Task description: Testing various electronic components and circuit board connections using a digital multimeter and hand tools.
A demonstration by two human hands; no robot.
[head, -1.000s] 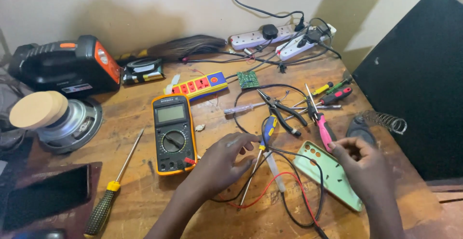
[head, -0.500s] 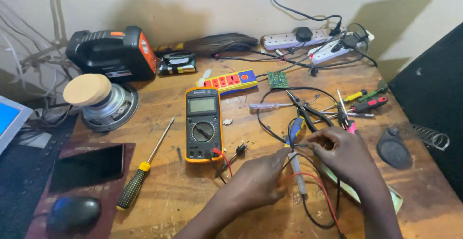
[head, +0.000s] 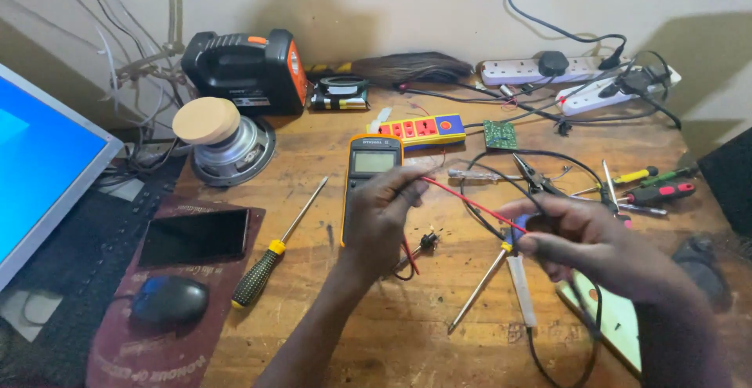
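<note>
A yellow multimeter (head: 374,158) lies on the wooden bench with its screen showing. My left hand (head: 381,220) covers its lower half and pinches one end of a red test lead (head: 470,202) at the fingertips. The lead runs taut to the right into my right hand (head: 599,243), whose fingers are closed around its other end. Black leads (head: 489,161) loop on the bench behind. A light green board (head: 615,321) lies partly hidden under my right forearm.
A yellow-handled screwdriver (head: 262,272), a phone (head: 193,236) and a mouse (head: 168,300) lie at the left, beside a monitor (head: 39,169). A speaker (head: 223,136), an orange lamp (head: 249,71) and power strips (head: 540,68) line the back. Pliers (head: 540,178) and screwdrivers (head: 650,185) lie at the right.
My view has swung left, bringing the monitor in. My left hand has moved up onto the multimeter, and the red lead is now stretched between both hands.
</note>
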